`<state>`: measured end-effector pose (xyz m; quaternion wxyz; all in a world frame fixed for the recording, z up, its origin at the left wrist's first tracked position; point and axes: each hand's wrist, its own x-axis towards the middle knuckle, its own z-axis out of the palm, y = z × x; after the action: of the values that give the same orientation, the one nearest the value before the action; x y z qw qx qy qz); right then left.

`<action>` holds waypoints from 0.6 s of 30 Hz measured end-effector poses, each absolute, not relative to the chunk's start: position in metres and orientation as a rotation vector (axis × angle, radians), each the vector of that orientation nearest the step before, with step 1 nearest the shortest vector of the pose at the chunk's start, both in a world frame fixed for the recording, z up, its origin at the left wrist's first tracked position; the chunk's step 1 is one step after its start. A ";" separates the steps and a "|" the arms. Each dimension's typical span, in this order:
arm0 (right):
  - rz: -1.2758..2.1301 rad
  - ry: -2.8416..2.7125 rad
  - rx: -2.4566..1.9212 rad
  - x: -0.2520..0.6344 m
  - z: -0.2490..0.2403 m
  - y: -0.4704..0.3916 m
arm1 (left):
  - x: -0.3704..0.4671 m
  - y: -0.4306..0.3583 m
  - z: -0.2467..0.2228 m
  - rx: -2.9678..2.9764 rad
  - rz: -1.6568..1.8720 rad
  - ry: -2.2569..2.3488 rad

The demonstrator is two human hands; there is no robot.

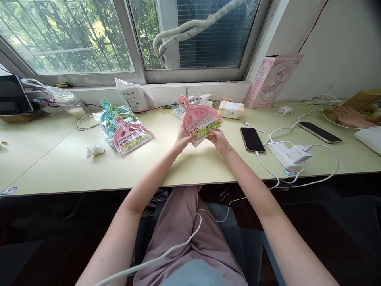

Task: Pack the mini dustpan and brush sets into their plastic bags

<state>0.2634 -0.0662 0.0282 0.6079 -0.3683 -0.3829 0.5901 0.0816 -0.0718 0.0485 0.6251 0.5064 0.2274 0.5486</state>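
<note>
Between both hands, just above the table, I hold a pink dustpan and brush set (199,117) with a printed green-and-white label along its lower edge. My left hand (183,139) grips its lower left corner, thumb on the front. The lower right edge is pinched by my right hand (218,138). Its round handle with a hole points up and to the left. To the left lies a pile of similar sets in clear plastic: a pink one (131,135) on top, green and teal ones (111,115) beneath.
A black phone (252,139), a power strip (282,154) and white cables lie on the right, with a second phone (320,132) beyond. A tissue pack (231,110) and pink box (272,81) stand behind. Crumpled tissue (95,151) lies left. Another person's hand (353,116) rests far right.
</note>
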 end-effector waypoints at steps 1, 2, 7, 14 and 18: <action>1.361 -0.892 -0.848 0.267 0.029 -0.065 | 0.081 -0.071 0.048 1.218 1.279 0.519; 1.348 -0.887 -0.849 0.270 0.030 -0.064 | 0.080 -0.071 0.047 1.273 1.297 0.518; 1.254 -0.801 -0.887 0.278 0.024 -0.056 | 0.078 -0.070 0.043 1.368 1.302 0.518; 1.215 -0.630 -1.027 0.280 0.017 -0.052 | 0.084 -0.072 0.038 1.457 1.248 0.460; 1.248 -0.672 -0.989 0.278 0.023 -0.057 | 0.084 -0.072 0.039 1.436 1.267 0.471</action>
<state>0.2782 -0.0569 0.0230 0.6493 -0.4353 -0.2957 0.5490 0.0836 -0.0721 0.0393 0.5518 0.6072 0.1993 0.5358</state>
